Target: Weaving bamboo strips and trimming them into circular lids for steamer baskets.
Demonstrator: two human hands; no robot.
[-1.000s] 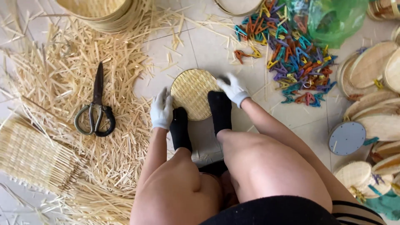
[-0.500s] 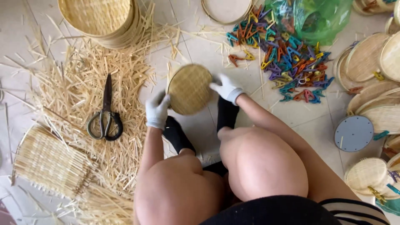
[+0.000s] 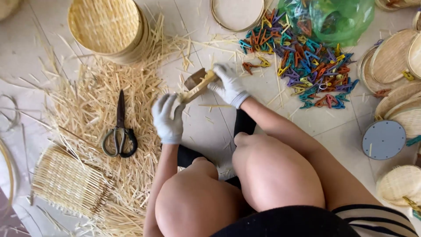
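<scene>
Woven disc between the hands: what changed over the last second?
The woven disc was lifted off the floor and tipped from flat to nearly edge-on; left hand and right hand rose with it, still gripping. Scissors and clips stayed put.

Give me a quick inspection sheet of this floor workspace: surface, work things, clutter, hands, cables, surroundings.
Surface: pale tiled floor.
Job's things: round woven disc, seen edge-on, tilted.
Clutter: straw offcuts; scissors; woven mat; coloured clips.
Hands: gloved left hand and right hand grip opposite edges of the disc.
Cables: nothing seen.
Surroundings: stacked baskets, hoop, green bag, woven lids, grey disc.
</scene>
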